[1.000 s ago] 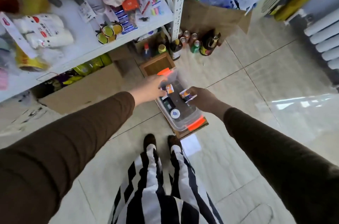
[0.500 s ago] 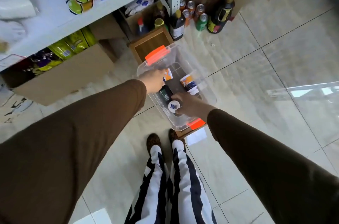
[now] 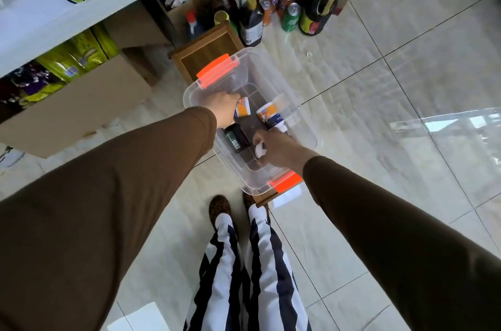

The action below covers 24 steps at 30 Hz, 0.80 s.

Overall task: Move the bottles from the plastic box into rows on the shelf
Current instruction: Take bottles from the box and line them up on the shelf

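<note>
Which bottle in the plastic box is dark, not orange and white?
The dark bottle with the green label, lying between both hands; the other two visible bottles are orange and white.

No legible text anywhere

Labels on the bottles in the plastic box, the cans and the yellow packets are too blurred to read.

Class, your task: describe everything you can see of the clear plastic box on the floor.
The plastic box is a clear, lidless, rectangular tub with rounded corners and an orange latch handle at each short end. It sits skewed on a low wooden stand over the tiled floor. Inside lie an orange-and-white bottle, a dark bottle and others. The left hand and right hand reach in, each closing on a bottle.
</note>
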Motion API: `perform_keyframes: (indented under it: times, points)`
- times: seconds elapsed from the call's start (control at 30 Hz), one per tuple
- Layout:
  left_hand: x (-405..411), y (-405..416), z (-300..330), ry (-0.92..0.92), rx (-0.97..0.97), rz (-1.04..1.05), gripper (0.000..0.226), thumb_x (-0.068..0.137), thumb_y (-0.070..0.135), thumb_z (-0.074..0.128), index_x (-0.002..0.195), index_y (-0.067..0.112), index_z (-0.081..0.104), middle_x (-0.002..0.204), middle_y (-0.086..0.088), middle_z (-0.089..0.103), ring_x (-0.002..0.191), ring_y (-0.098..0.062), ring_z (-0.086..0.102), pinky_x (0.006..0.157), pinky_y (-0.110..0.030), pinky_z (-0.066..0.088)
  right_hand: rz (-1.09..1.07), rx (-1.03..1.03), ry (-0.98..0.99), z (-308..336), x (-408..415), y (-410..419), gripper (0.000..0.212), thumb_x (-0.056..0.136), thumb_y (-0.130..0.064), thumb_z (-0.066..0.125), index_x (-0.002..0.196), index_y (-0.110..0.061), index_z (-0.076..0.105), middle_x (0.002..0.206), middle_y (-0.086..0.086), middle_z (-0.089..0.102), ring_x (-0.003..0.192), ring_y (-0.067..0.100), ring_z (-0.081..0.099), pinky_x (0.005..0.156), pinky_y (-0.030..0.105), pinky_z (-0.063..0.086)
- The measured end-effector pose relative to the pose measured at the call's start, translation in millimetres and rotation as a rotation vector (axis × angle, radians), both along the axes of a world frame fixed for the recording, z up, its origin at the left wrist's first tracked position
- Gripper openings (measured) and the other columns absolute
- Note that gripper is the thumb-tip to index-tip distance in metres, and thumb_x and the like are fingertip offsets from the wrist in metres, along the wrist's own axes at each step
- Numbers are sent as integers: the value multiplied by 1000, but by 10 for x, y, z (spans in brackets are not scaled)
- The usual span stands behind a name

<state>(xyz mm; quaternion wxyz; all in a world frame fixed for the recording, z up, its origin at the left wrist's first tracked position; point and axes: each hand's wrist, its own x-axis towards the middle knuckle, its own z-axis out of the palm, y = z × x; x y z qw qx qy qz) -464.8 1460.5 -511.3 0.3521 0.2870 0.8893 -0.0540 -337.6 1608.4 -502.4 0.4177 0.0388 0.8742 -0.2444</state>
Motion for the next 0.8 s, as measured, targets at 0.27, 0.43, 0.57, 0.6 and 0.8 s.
perform_keyframes:
  times: [0.27,0.43,0.57,0.6,0.8]
  points:
    - [17,128,-177,-52,-24,48,44,88,19,69,127,6,51,124,-18,61,111,-36,60,85,-39,49,-62,138,101,-76,-60,91,30,93,-27,58,120,-30,46,96,0,62,92,27,58,70,32,37]
    - [20,48,80,-52,45,132,63,80,38,78,126,5,51,122,-17,59,106,-33,60,86,-36,50,-237,81,121,187,-69,151,44,90,-31,61,128,-19,40,102,7,64,92,32,57,68,34,39]
    - [-30,-74,606,-124,143,261,62,78,49,74,124,16,49,120,-9,61,101,-30,61,87,-39,52,-310,-16,162,699,-211,228,44,86,-28,68,122,-18,44,89,0,54,80,25,51,60,30,34]
    - [-45,-107,766,-149,188,309,60,78,47,75,124,18,49,119,-9,61,99,-30,61,84,-36,52,-319,-43,168,856,-264,253,41,86,-26,68,119,-19,46,88,0,55,79,25,52,56,29,34]
    - [-182,-466,1941,-86,397,508,50,73,44,80,114,21,60,109,-3,66,89,-20,60,65,-28,44,-326,-289,295,1916,-631,335,31,84,-15,70,112,-17,58,104,8,63,92,25,56,77,35,45]
